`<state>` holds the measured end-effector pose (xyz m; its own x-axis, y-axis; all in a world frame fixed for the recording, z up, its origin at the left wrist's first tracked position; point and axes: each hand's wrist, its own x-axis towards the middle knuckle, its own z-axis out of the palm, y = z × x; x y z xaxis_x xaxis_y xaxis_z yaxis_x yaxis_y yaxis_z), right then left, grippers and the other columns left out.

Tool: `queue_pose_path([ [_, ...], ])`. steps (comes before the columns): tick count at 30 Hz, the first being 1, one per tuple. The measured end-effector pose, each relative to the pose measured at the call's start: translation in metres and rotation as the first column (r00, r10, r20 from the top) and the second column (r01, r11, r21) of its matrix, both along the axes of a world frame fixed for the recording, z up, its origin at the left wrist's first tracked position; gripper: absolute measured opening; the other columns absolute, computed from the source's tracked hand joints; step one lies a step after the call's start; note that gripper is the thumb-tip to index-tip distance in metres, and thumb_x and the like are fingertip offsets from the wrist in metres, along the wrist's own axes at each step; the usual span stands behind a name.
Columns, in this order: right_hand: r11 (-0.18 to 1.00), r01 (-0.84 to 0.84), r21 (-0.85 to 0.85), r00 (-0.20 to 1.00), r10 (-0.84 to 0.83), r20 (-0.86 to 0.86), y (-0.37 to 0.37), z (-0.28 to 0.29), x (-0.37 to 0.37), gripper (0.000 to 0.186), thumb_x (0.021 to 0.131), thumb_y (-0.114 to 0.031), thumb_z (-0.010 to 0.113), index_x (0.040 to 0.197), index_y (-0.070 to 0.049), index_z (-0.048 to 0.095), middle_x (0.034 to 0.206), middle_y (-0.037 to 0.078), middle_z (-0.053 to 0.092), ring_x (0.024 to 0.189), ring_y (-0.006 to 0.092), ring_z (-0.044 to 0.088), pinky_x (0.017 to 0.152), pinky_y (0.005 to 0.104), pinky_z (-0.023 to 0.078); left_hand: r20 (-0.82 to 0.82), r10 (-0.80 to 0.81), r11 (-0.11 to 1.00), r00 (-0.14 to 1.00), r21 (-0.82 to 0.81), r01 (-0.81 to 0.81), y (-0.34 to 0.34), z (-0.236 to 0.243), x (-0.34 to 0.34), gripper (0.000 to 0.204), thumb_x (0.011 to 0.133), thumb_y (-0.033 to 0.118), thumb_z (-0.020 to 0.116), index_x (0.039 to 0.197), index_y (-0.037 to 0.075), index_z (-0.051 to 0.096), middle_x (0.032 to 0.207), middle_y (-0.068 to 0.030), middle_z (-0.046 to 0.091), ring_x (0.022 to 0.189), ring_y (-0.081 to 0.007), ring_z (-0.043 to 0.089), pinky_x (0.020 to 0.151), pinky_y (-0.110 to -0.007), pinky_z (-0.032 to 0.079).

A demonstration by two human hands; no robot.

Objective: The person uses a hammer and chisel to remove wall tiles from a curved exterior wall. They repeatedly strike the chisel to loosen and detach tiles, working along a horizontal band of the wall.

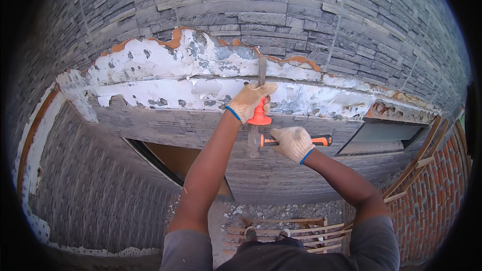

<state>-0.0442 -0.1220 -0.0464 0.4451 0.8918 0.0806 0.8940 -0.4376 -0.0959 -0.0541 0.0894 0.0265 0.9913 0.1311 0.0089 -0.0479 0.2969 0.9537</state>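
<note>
"Where is the flat grey metal chisel with the flared orange-red hand guard (pixel 262 73)?"

"In front of the wall, roughly upright, its blade over the white band of exposed, patchy plaster (pixel 165 90). The tip is at the ragged, orange-brown lower edge of the grey stone-look cladding (pixel 281 12). Whether it touches that edge, I can't tell."

"What has hold of it?"

"The left hand, in a cream knit glove with a blue cuff (pixel 247 103). It is closed around the shank just above the guard's flared rim."

"And the other?"

"The right hand, in a matching glove (pixel 292 143), is wrapped around the handle of a grey-headed hammer with a black and orange grip (pixel 254 144). The head is right below the guard, by the chisel's lower end; contact between them isn't clear."

"What's around them?"

"Lower on the wall, a dark-framed opening (pixel 173 163) is to the left, and a wide, dark-edged window (pixel 379 140) to the right. Beyond that, long wooden poles (pixel 419 158) lean in front of a red brick wall (pixel 432 200)."

"And underneath?"

"The person's two feet (pixel 285 233) show by a slatted wooden frame (pixel 329 235), with pale grey rubble (pixel 271 211) on the ground beside it."
</note>
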Motion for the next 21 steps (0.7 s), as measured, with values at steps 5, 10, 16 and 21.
queue_pose_path([
  [5, 0.923, -0.203, -0.327, 0.979, 0.202, -0.037, -0.010, -0.012, -0.024, 0.020, 0.085, -0.026, 0.070, 0.098, -0.011, 0.069, 0.087, 0.014, 0.073, 0.084, 0.0334, 0.073, 0.071, 0.0484, 0.057, -0.013, 0.000, 1.000, 1.000, 0.000, 0.000, 0.001, 0.003, -0.003, 0.031, 0.092, 0.031, 0.076, 0.095, 0.008, 0.055, 0.072, -0.0014, 0.052, 0.057, -0.0137, 0.051, 0.052, -0.032, 0.047],
  [10, 0.902, -0.249, -0.354, 0.968, 0.245, -0.059, -0.001, 0.003, -0.010, 0.025, 0.084, -0.034, 0.072, 0.097, -0.011, 0.071, 0.090, 0.014, 0.074, 0.087, 0.0351, 0.073, 0.072, 0.0488, 0.057, -0.008, -0.021, 1.000, 1.000, 0.014, 0.021, 0.002, 0.004, -0.003, 0.030, 0.094, 0.032, 0.075, 0.094, 0.009, 0.056, 0.074, -0.0016, 0.054, 0.059, -0.0131, 0.053, 0.054, -0.034, 0.049],
  [16, 0.984, -0.114, -0.137, 0.993, 0.116, 0.008, -0.016, 0.008, 0.000, 0.016, 0.088, -0.025, 0.066, 0.093, -0.010, 0.068, 0.082, 0.014, 0.072, 0.082, 0.0337, 0.073, 0.069, 0.0490, 0.056, -0.035, -0.015, 1.000, 0.999, 0.001, 0.015, 0.000, 0.003, -0.003, 0.029, 0.095, 0.034, 0.072, 0.092, 0.009, 0.057, 0.071, -0.0014, 0.055, 0.059, -0.0149, 0.055, 0.056, -0.035, 0.052],
  [21, 0.855, -0.335, -0.396, 0.938, 0.341, -0.057, -0.021, -0.013, -0.035, 0.019, 0.086, -0.028, 0.069, 0.093, -0.010, 0.069, 0.085, 0.013, 0.073, 0.084, 0.0336, 0.073, 0.070, 0.0483, 0.056, -0.012, -0.029, 0.999, 0.999, 0.022, 0.030, -0.002, 0.006, -0.001, 0.030, 0.095, 0.034, 0.072, 0.092, 0.007, 0.058, 0.069, -0.0020, 0.054, 0.058, -0.0164, 0.056, 0.055, -0.035, 0.051],
])
